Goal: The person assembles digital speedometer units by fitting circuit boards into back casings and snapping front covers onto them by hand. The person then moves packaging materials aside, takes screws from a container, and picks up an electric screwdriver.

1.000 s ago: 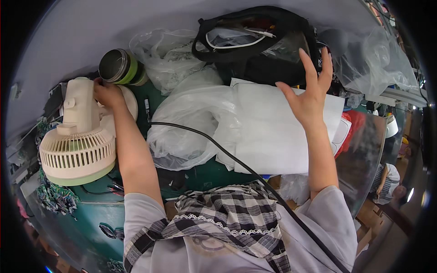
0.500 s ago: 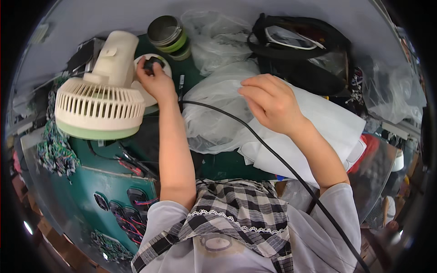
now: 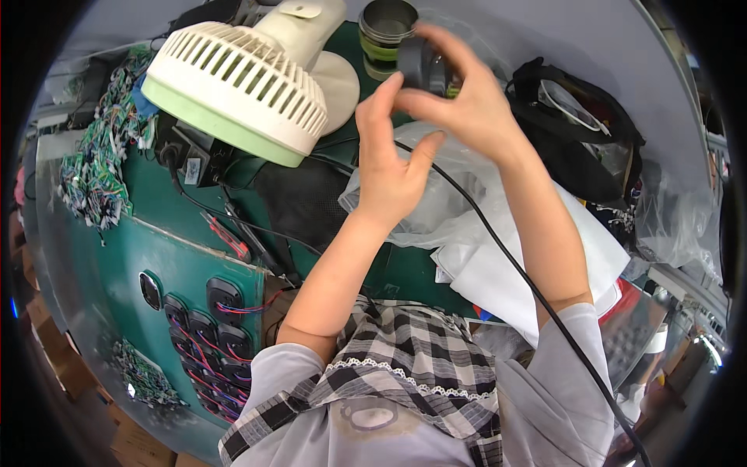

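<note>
My right hand (image 3: 475, 105) is curled around a dark, round, cap-like thing (image 3: 421, 65), raised in front of the jar with the green band (image 3: 381, 39). Its exact kind cannot be made out. Just left of it, my left hand (image 3: 391, 167) holds nothing, with thumb and fingers apart and the fingertips close to the right thumb. A cream and pale green fan (image 3: 233, 89) stands tilted on the far left of the bench. A thick black cable (image 3: 498, 233) passes under my hands and runs down across my right side.
Clear plastic bags (image 3: 459, 187) and white sheets (image 3: 529, 257) lie beyond my arms. A black bag (image 3: 576, 140) sits at the far right. Several black housings with wires (image 3: 206, 335), a red-handled tool (image 3: 226, 235) and bundled wired boards (image 3: 97, 175) lie on the left.
My left hand has left the fan's base, moved right and opened, without the black thing it held. My right hand has risen and now grips a dark round thing. The view has shifted.
</note>
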